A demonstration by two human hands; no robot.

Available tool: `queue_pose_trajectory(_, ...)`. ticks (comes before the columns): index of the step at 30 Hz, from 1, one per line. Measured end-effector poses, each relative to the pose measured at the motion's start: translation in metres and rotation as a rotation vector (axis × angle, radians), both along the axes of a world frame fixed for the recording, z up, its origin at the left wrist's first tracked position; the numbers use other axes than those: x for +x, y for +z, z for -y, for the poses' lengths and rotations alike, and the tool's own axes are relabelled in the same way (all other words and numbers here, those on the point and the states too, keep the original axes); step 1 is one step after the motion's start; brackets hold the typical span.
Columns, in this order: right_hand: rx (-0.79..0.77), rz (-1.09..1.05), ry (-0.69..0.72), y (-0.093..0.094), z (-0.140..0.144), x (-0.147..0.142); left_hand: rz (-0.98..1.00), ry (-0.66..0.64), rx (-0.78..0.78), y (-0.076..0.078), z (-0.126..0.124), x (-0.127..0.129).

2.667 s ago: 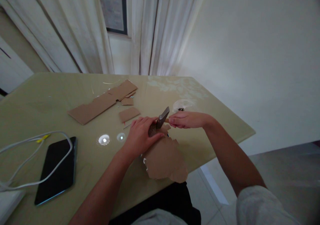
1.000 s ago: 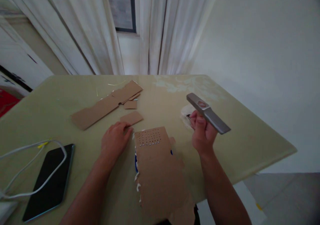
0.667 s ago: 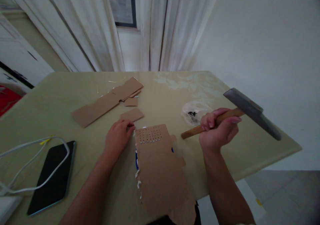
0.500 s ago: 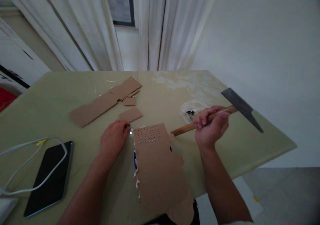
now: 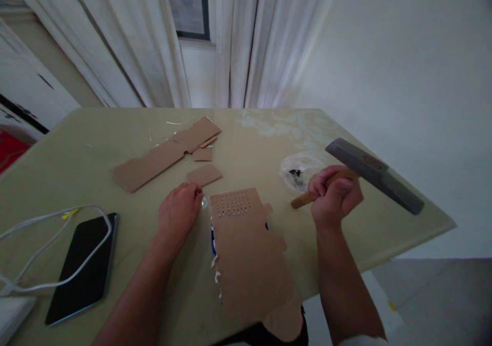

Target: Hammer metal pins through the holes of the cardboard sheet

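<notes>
Raised over the right part of the table, my right hand [image 5: 335, 196] is closed around the wooden handle of a hammer [image 5: 374, 174]. The hammer's long grey metal head points toward the right. My left hand [image 5: 180, 207] rests on the table with its fingers curled, beside a small clear, shiny thing [image 5: 204, 201]. What those fingers hold, if anything, is hidden. Between the hands lies a cardboard piece [image 5: 251, 264] with rows of small holes near its far end. One row shows small pale dots, and white bits line its left edge.
Cardboard scraps [image 5: 165, 156] lie at the back left of the table [image 5: 261, 156]. A clear plastic bag [image 5: 298, 171] sits behind my right hand. At the left are a black tablet [image 5: 82, 269] and a white cable [image 5: 88, 253].
My right hand has shifted slightly right and toward me, and the hammer has turned, its head now showing more broadly. My left hand stays by the cardboard. The view has moved slightly.
</notes>
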State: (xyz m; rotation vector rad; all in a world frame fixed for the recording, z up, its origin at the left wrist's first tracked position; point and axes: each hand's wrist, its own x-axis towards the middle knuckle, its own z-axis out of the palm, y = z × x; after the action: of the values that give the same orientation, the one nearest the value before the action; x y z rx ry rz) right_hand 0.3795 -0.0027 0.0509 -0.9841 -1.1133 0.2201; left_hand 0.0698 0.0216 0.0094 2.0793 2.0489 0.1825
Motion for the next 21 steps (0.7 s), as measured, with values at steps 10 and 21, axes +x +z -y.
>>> queue_pose_trajectory(10,-0.184,-0.161,0.101,-0.015,-0.024,0.015,0.013,0.007,-0.015,0.001,-0.001,0.001)
queue_pose_trajectory(21,-0.676,-0.214,0.233,-0.03,-0.034,0.012,-0.073,-0.09,0.04,-0.01,-0.004,-0.002)
